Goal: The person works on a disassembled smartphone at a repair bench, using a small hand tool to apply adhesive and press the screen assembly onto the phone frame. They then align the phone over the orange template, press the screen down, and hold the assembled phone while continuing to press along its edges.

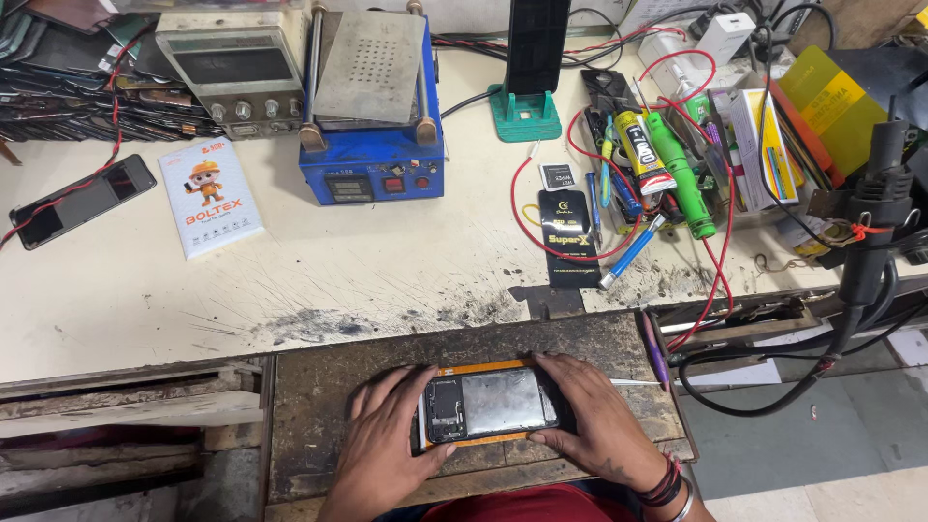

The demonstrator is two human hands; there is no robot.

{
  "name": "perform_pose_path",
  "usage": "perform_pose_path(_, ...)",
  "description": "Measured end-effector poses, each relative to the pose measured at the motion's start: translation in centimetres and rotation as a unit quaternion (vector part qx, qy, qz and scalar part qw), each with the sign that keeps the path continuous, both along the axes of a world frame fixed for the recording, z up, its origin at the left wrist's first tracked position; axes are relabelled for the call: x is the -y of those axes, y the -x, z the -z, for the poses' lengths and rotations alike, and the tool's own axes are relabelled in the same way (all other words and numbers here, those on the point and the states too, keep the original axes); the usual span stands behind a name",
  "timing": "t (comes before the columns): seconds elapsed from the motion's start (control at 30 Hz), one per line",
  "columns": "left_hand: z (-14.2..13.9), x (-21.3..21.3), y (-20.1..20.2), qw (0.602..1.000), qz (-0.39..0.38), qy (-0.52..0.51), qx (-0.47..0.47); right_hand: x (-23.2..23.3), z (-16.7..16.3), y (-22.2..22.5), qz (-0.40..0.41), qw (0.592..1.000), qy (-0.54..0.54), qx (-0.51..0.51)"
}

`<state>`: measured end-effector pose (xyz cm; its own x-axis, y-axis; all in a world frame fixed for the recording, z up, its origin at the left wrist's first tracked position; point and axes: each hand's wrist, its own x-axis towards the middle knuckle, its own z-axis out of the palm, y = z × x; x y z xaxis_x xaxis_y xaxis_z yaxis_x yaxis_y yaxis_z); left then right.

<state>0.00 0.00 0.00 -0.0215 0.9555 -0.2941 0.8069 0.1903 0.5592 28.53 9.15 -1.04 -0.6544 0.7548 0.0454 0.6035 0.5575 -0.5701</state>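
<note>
Your left hand (387, 440) and right hand (594, 425) clasp the opened black smartphone in its orange frame (491, 404) from either end, fingers curled over its edges. It lies flat on the dark, worn wooden work board (319, 387) at the front of the scuffed cream bench (290, 271). Judgement: light and stiff, but fragile; the exposed board and shiny inner plate look easily marked. Grip by the frame's long edges, not the bare interior. The blue heating-plate machine (372, 159) stands well apart.
</note>
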Motion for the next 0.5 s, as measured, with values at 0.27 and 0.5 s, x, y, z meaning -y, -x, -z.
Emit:
perform_pose_path(0.27, 0.03, 0.04, 0.04, 1.0, 0.006, -0.013, -0.001, 0.02, -0.27, 0.09, -0.009, 1.0, -0.011, -0.011)
perform_pose_path(0.5, 0.15, 0.11, 0.08, 0.999, 0.01, -0.031, -0.001, 0.07, -0.55, 0.19, -0.008, 1.0, -0.014, -0.016)
